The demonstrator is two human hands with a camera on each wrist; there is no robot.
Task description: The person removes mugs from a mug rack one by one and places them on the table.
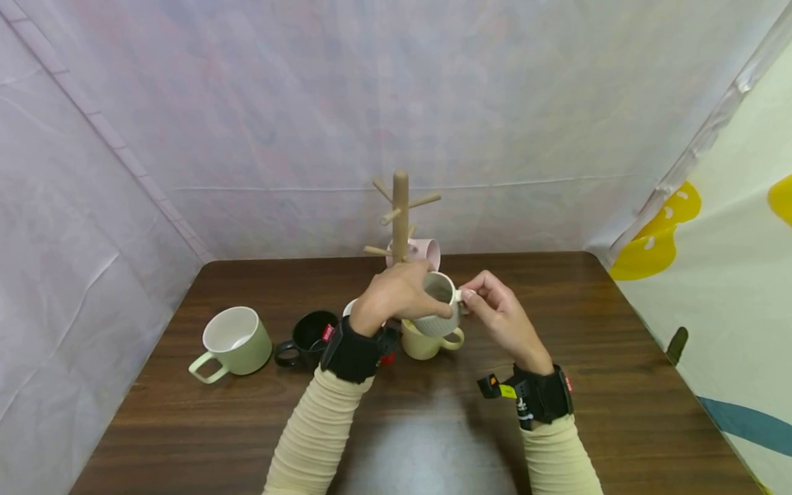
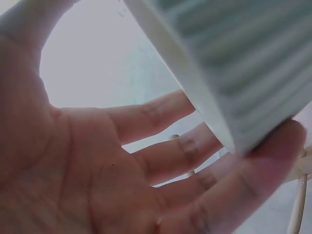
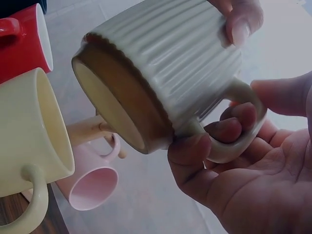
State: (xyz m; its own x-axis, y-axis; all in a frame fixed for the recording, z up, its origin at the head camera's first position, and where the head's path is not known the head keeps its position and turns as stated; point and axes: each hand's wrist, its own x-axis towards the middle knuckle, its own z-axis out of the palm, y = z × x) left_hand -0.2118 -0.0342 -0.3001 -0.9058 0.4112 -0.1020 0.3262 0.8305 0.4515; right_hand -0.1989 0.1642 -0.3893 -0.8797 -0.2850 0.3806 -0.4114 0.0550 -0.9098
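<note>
A ribbed off-white mug (image 1: 444, 317) with a brown unglazed base band (image 3: 129, 78) is held tilted above a pale yellow mug (image 1: 422, 345). My left hand (image 1: 399, 294) grips its body from the left, thumb near the rim and fingers on the far side. In the left wrist view, the ribbed wall (image 2: 243, 58) lies against the fingertips. My right hand (image 1: 502, 316) holds the handle (image 3: 243, 146), with fingers hooked through the loop. Behind the hands stands a wooden mug tree (image 1: 401, 216), a pink mug (image 1: 430, 253) on a lower peg.
To the left on the brown table (image 1: 204, 426) stand a light green mug (image 1: 247, 347) and a black mug (image 1: 312, 333). A red mug with a white inside (image 3: 29, 44) is mostly behind my left wrist in the head view. A pale curtain (image 1: 297, 124) hangs behind the table.
</note>
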